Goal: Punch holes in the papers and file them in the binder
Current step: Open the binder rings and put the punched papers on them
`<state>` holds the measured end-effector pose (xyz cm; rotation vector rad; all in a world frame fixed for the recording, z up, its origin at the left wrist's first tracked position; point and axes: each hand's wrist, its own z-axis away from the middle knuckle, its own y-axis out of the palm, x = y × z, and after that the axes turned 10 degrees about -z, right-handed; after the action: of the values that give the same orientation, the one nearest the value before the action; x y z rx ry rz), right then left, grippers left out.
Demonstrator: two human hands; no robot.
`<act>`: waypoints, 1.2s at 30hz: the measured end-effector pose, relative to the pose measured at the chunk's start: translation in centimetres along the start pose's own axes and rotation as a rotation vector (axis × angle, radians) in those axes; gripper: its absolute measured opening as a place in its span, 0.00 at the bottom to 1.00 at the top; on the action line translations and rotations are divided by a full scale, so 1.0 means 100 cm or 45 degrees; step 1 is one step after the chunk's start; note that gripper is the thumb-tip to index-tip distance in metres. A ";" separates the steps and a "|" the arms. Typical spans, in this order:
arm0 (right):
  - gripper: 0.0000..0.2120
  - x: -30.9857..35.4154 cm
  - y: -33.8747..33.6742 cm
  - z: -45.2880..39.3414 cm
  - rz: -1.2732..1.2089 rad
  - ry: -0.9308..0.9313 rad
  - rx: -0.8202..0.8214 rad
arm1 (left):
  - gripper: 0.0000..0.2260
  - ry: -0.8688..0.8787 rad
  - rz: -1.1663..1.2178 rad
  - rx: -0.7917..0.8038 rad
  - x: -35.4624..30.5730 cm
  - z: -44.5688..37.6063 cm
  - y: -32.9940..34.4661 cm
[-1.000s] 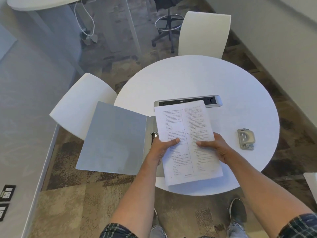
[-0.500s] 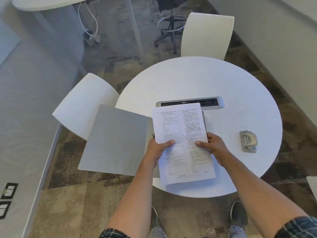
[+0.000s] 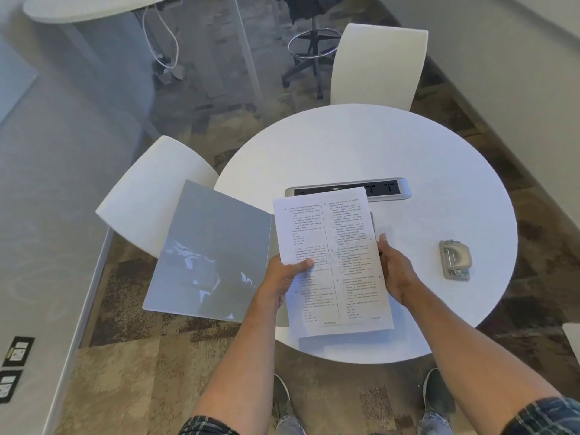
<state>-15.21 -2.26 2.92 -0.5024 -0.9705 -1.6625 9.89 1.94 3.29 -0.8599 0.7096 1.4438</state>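
A printed paper sheet [image 3: 335,262] is held over the right half of the open grey binder [image 3: 207,252], whose left cover hangs past the table edge. My left hand [image 3: 284,274] grips the sheet's left edge, thumb on top. My right hand [image 3: 397,271] holds its right edge from the side. The binder's rings and right half are hidden under the sheet. A grey metal hole punch [image 3: 455,260] lies on the table to the right of my right hand, apart from it.
The round white table [image 3: 408,152] has a power outlet strip [image 3: 389,188] set in its middle, just beyond the sheet. White chairs stand at the left [image 3: 150,202] and at the far side [image 3: 376,64]. A black stool stands further back.
The sheet has shifted slightly left and lower over the binder. My right thumb has come off the sheet's face to its right edge. The binder cover now shows a reflection.
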 end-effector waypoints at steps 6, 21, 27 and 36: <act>0.24 -0.002 0.010 -0.001 0.093 -0.039 -0.058 | 0.24 -0.002 0.019 0.048 -0.002 0.000 0.006; 0.14 -0.009 0.001 -0.011 0.291 -0.258 -0.013 | 0.17 0.021 -0.092 -0.217 -0.011 0.001 -0.003; 0.19 -0.005 0.032 -0.007 0.523 -0.517 0.126 | 0.09 0.153 -0.478 -0.340 -0.046 0.007 0.007; 0.31 0.011 0.058 0.001 0.068 -0.501 0.296 | 0.27 0.332 -0.582 -0.019 -0.075 0.029 0.049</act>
<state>-10.17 -3.20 5.75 -0.7057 -1.4054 -1.4053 4.55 0.00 10.84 -1.1503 0.6417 0.9398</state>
